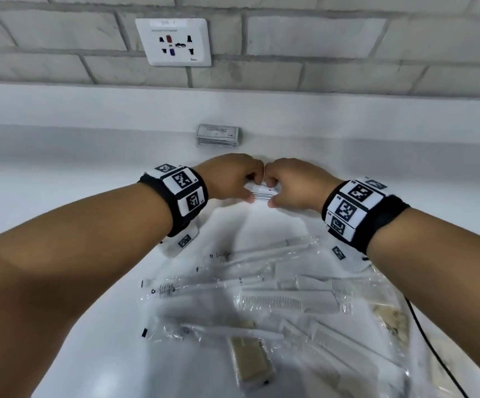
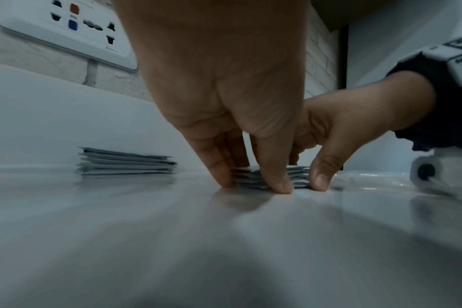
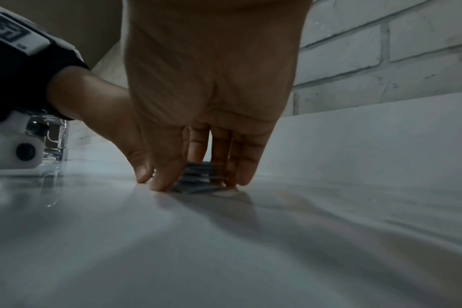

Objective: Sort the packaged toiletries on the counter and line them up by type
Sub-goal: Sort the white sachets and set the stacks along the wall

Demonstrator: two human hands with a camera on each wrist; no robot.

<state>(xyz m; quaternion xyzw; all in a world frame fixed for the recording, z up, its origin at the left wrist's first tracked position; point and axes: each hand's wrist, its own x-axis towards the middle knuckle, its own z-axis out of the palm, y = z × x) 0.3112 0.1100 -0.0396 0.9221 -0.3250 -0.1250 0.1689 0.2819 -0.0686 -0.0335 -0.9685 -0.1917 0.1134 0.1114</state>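
A: What are the hands doing?

B: The left hand and right hand both have curled fingers pinching a small stack of flat white printed sachets between them, squaring it on the glossy white counter.

A: And further out?

B: A finished pile of grey-white sachets sits just behind, by the wall. Clear-wrapped white combs and other packets lie jumbled nearer the person.

A: Next?

B: Probably letting go and reaching back for the combs.
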